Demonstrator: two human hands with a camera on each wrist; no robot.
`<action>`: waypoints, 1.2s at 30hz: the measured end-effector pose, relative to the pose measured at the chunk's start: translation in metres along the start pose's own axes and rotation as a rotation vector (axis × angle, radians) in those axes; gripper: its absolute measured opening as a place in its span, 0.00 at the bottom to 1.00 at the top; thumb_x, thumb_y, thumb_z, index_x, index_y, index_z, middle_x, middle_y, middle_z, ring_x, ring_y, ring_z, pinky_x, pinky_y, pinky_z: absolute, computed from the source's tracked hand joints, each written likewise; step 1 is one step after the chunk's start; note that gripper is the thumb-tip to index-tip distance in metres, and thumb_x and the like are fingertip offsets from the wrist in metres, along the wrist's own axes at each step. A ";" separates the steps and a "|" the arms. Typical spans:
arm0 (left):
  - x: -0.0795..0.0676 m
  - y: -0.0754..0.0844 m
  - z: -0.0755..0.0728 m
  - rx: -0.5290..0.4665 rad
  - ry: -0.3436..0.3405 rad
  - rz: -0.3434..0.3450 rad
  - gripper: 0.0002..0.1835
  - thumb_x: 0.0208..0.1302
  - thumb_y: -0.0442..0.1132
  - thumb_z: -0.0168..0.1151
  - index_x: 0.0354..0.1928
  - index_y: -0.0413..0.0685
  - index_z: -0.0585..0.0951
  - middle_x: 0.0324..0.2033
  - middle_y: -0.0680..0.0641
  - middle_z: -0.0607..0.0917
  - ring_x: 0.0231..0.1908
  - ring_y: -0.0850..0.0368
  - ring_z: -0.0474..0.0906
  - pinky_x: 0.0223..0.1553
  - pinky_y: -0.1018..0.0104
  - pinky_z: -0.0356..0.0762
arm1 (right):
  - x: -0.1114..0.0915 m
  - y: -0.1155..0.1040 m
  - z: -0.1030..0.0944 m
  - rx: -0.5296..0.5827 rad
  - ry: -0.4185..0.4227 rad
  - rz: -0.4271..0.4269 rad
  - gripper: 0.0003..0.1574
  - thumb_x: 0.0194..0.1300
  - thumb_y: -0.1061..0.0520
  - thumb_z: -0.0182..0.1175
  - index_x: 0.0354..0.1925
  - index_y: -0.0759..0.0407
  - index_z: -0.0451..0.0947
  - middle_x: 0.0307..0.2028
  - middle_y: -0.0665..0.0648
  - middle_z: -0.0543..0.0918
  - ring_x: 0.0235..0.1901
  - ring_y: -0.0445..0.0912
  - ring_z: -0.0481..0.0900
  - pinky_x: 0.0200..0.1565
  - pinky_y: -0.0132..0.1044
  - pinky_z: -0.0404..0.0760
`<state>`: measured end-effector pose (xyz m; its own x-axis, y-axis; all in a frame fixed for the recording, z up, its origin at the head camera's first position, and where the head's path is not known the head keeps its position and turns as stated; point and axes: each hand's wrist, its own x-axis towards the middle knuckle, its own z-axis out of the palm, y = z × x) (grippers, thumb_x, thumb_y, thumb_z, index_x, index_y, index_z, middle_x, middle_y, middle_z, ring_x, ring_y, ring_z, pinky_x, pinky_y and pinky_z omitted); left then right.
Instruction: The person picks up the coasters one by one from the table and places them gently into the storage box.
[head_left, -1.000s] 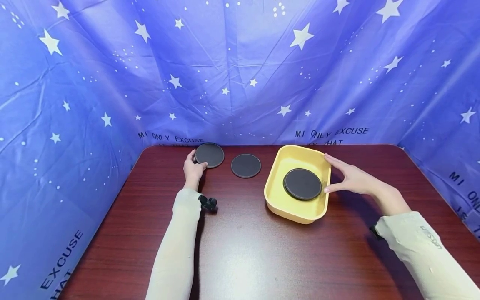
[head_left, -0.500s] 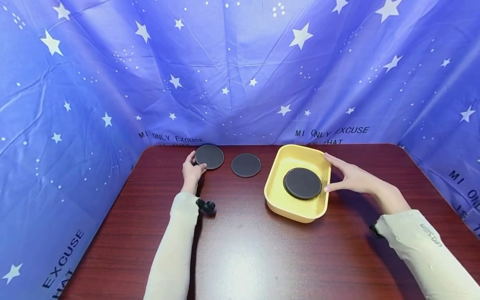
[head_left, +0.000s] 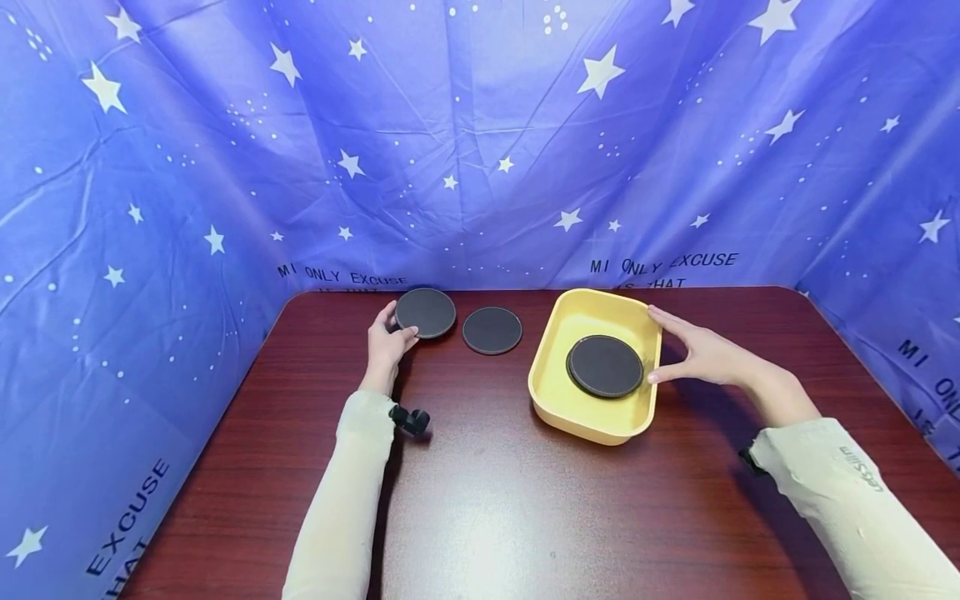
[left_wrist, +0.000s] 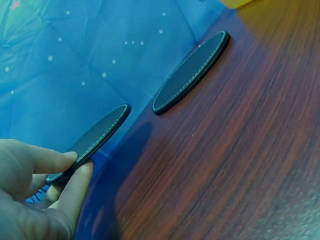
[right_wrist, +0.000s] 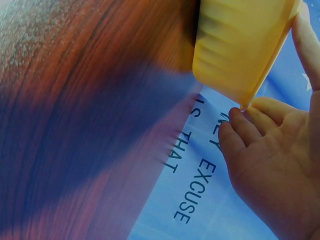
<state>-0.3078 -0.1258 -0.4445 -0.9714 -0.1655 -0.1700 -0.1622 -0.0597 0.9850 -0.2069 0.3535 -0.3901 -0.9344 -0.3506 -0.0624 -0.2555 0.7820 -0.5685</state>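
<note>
My left hand (head_left: 384,346) pinches a round black coaster (head_left: 426,313) by its edge at the back left. In the left wrist view the thumb (left_wrist: 62,162) lies on the top of this stitched coaster (left_wrist: 97,132), fingers below, and it is tilted off the table. A second black coaster (head_left: 492,331) lies flat just to its right. My right hand (head_left: 701,354) touches the right wall of a yellow bin (head_left: 551,354), thumb and fingers spread along the rim. Inside the bin rests another black coaster (head_left: 606,367), its edge looking doubled.
The dark red wooden table (head_left: 465,483) ends at the back against a blue star-printed curtain (head_left: 465,167), which also hangs at both sides. A small black device (head_left: 411,419) is strapped to the left wrist.
My left hand tilts and shifts the pinched coaster slightly right, towards the one lying on the table. The right hand and the yellow bin stay in place.
</note>
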 end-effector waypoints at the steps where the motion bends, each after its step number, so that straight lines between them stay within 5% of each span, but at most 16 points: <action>1: -0.001 0.000 0.001 -0.007 -0.005 0.004 0.41 0.63 0.19 0.57 0.76 0.50 0.60 0.69 0.38 0.69 0.28 0.69 0.78 0.30 0.81 0.82 | 0.000 0.000 0.000 -0.001 0.000 0.001 0.72 0.50 0.46 0.77 0.78 0.64 0.44 0.78 0.68 0.49 0.75 0.69 0.51 0.69 0.69 0.57; 30: -0.028 0.019 0.024 -0.138 -0.142 0.052 0.41 0.62 0.17 0.55 0.76 0.49 0.62 0.58 0.41 0.72 0.30 0.68 0.81 0.33 0.77 0.85 | -0.001 -0.002 0.000 0.009 0.000 -0.002 0.72 0.50 0.46 0.77 0.78 0.65 0.44 0.78 0.69 0.49 0.75 0.69 0.50 0.70 0.69 0.55; 36: -0.035 0.022 0.031 -0.130 -0.180 0.052 0.40 0.63 0.18 0.56 0.75 0.50 0.63 0.61 0.40 0.72 0.30 0.69 0.80 0.33 0.78 0.84 | -0.001 -0.002 0.000 0.010 0.001 -0.004 0.72 0.50 0.46 0.77 0.78 0.65 0.44 0.78 0.69 0.49 0.75 0.69 0.50 0.70 0.69 0.55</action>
<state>-0.2823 -0.0908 -0.4162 -0.9951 0.0057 -0.0991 -0.0985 -0.1843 0.9779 -0.2052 0.3523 -0.3885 -0.9337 -0.3532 -0.0596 -0.2565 0.7755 -0.5769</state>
